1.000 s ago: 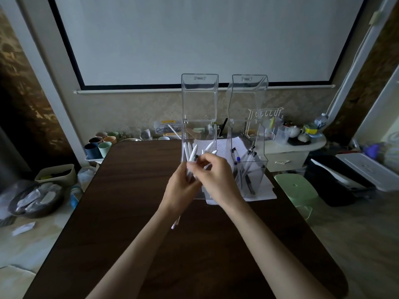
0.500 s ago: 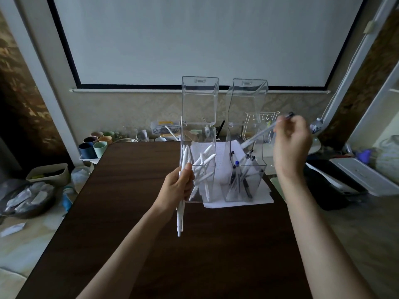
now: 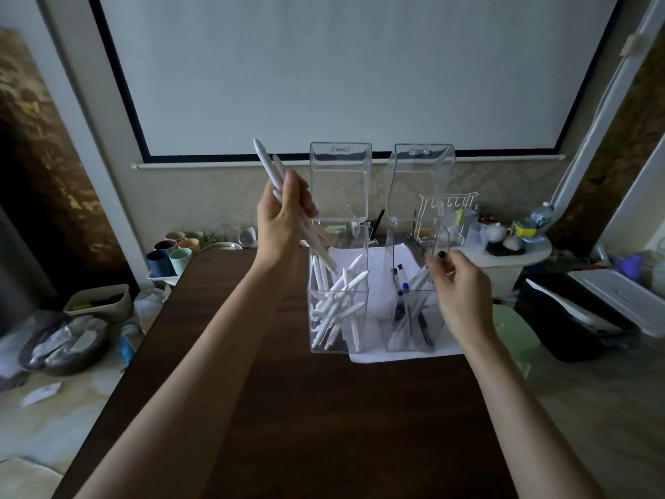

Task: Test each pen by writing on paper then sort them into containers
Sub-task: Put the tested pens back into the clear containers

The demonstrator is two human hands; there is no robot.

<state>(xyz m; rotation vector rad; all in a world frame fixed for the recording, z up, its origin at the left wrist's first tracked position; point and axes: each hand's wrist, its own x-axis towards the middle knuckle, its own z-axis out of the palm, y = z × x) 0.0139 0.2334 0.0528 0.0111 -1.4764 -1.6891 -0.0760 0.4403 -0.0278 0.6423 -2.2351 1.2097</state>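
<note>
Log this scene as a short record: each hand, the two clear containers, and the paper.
Left container: lid up, loose white pens inside
Right container: lid up, dark- and blue-capped pens inside
Left hand: grips a bundle of white pens, up beside the left container's lid
Right hand: pinches a dark-ended pen at the right container's opening
Paper: under the right container, partly under the left, on the brown table

no text, number or brand is showing clearly enough to read. the label on the bottle (image 3: 541,215) at the far right is coming through only as a blurred blue band, too small to make out. the white paper (image 3: 376,264) is carrying faint marks, and they are staying illegible from this view.
</note>
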